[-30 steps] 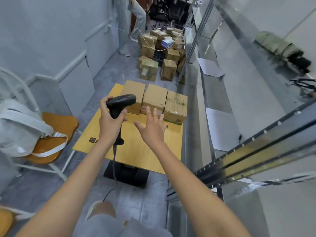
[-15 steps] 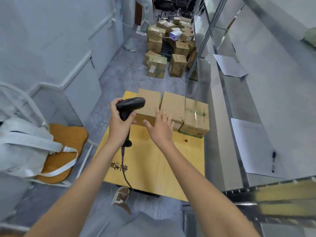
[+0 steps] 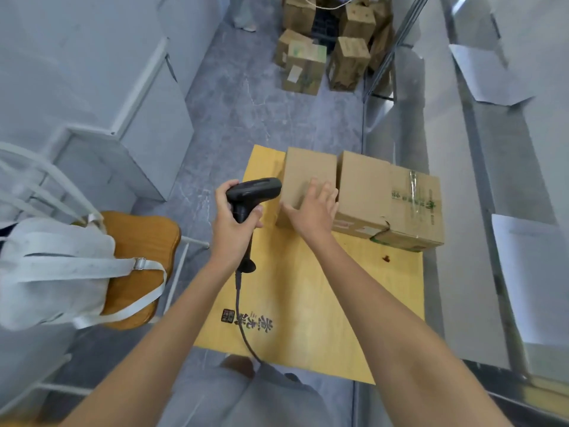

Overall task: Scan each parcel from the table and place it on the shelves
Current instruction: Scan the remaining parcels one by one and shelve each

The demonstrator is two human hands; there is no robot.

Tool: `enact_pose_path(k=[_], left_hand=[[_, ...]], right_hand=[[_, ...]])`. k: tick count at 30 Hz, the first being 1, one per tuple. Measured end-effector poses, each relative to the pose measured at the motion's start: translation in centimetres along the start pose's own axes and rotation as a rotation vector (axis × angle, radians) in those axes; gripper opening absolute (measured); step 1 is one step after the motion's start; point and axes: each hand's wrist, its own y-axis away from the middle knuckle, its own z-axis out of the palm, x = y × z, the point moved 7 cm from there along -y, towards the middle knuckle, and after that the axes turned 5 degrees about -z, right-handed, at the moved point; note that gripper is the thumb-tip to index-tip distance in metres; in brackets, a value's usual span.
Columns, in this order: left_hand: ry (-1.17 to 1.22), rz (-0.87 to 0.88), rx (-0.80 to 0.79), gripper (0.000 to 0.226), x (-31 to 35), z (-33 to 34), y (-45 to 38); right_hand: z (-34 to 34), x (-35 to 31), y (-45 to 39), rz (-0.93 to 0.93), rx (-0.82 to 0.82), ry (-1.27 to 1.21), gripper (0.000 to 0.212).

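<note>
A person stands at a yellow table (image 3: 323,303), both forearms reaching fwd from 6 o'clock. The left hand (image 3: 232,224) is wrapped tight round the grip of a black corded scanner (image 3: 254,192), its head aimed toward 3 o'clock at the nearest box; the cable trails back toward 6. The right hand (image 3: 311,208), fingers straight and slightly spread, lies flat on the near end of the left parcel (image 3: 308,174), thumb at its near-left corner; it clamps nothing as yet. That parcel sits just at 3 o'clock of the scanner head, almost touching it. At 1 o'clock, 2 more boxes stand against it in a row along the table's far edge: a middle parcel (image 3: 363,189) and a taped parcel (image 3: 415,208) w/ green print. Progress looks early: 3 parcels are on the table, none seen on the shelves (image 3: 462,211) at 3 o'clock, which show only white sheets. Approx. all scanning and shelving appears left to do. At 9 o'clock a white bag (image 3: 55,269) rests on a wooden chair (image 3: 144,235). At 12 o'clock, well apart, a pile of floor boxes (image 3: 332,53) sits on the gray floor.
</note>
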Motion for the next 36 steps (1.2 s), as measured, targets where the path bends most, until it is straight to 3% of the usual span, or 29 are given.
enact_pose_path(k=[7, 12, 22, 25, 32, 36], left_hand=[[0.043, -0.111, -0.010, 0.052, -2.8, 0.4, -0.7], [0.073, -0.138, 0.014, 0.052, -3.2, -0.7, -1.1], [0.099, -0.210, 0.116, 0.052, -4.5, -3.8, 0.6], [0.111, -0.210, 0.108, 0.051, -4.7, -4.1, 0.8], [0.127, -0.192, 0.097, 0.050, -4.2, -4.2, 0.5], [0.114, -0.154, 0.086, 0.050, -3.6, -3.7, 0.3]], right_hand=[[1.8, 0.7, -4.2, 0.085, -0.062, 0.077, 0.117], [3.3, 0.1, -4.7, 0.134, -0.070, 0.146, 0.115], [7.7, -0.9, 5.9, 0.035, -0.016, 0.194, 0.110], [7.5, -0.2, 8.7, 0.070, -0.011, 0.107, 0.108], [5.3, 3.1, 13.7, 0.164, 0.010, -0.440, 0.084], [2.6, 3.5, 14.3, 0.110, 0.163, -0.347, 0.071]])
